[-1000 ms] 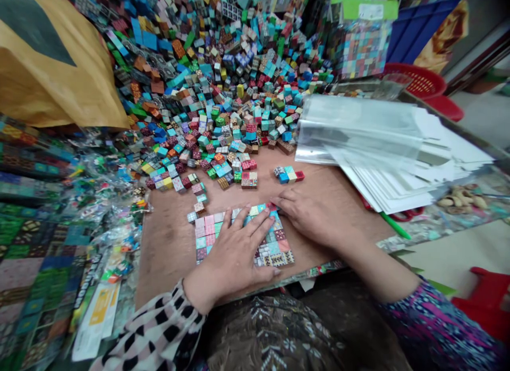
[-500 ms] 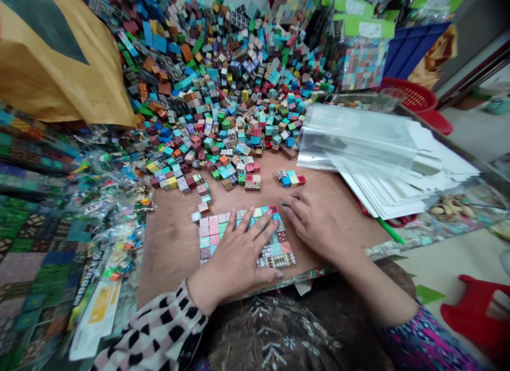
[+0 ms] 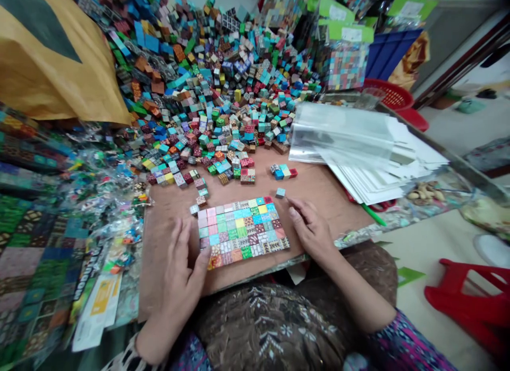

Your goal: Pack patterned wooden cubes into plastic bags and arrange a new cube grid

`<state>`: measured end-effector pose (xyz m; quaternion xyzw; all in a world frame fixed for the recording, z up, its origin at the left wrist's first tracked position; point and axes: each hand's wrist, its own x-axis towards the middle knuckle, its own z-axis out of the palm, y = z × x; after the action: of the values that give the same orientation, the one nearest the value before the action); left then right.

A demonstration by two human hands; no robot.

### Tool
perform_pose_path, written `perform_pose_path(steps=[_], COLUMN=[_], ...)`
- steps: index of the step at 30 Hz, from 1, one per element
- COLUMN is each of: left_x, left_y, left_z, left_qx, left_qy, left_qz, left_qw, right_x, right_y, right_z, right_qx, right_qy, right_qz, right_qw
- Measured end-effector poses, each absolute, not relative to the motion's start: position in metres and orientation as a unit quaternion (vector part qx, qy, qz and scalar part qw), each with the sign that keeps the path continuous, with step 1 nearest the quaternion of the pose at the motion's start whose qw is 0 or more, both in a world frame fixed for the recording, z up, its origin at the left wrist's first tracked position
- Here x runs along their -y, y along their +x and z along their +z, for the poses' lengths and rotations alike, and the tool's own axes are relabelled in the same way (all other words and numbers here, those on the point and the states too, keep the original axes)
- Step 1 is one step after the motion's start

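A flat rectangle of patterned cubes (image 3: 243, 230), set in tight rows, lies on the brown board. At its left edge is my left hand (image 3: 181, 264), open, fingers stretched out and the thumb against or just over the corner cubes. My right hand (image 3: 313, 230) rests beside the right edge, fingers loosely bent and apart, with nothing visible in them. Just beyond its fingertips sits a single pale blue-grey cube (image 3: 280, 192). A small group of cubes (image 3: 283, 171) stands farther back on the board.
A large heap of loose cubes (image 3: 223, 94) fills the back. Clear plastic sleeves (image 3: 338, 132) and white sheets (image 3: 366, 174) lie at the right, near a green pen (image 3: 373, 215). Small bagged pieces (image 3: 107, 201) cover the left side. A red stool (image 3: 466, 296) stands at lower right.
My left hand has lifted off the rectangle of cubes and moved to its left edge. My right hand has drawn back slightly, and the pale cube now shows alone beyond its fingertips.
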<state>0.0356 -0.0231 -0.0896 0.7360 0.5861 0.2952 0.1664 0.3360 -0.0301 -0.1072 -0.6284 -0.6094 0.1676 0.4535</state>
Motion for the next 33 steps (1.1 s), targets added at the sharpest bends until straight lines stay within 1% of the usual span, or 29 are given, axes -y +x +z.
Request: perform_pose_path(steps=[4,9,16,27,30,33], left_x=[0.025,0.022,0.020,0.021,0.020,0.018], left_y=[0.035,0.036,0.036,0.036,0.036,0.034], left_z=[-0.097,-0.099,-0.105,-0.108,-0.106,-0.106], left_qx=[-0.621,-0.618,-0.589,-0.585,-0.588,-0.590], left_qy=[0.686,0.668,0.657,0.667,0.683,0.700], left_qz=[0.306,0.323,0.374,0.351,0.313,0.284], left_qw=[0.222,0.260,0.286,0.299,0.299,0.284], right_x=[0.030,0.030,0.029,0.029,0.029,0.026], right_y=[0.333,0.332,0.329,0.330,0.328,0.323], right_z=[-0.106,-0.105,-0.104,-0.106,-0.104,-0.104], right_qx=[0.596,0.589,0.617,0.656,0.654,0.634], right_qy=[-0.634,-0.632,-0.626,-0.610,-0.615,-0.617], right_qz=[0.156,0.150,0.131,0.127,0.145,0.187], right_qw=[0.467,0.481,0.459,0.426,0.416,0.427])
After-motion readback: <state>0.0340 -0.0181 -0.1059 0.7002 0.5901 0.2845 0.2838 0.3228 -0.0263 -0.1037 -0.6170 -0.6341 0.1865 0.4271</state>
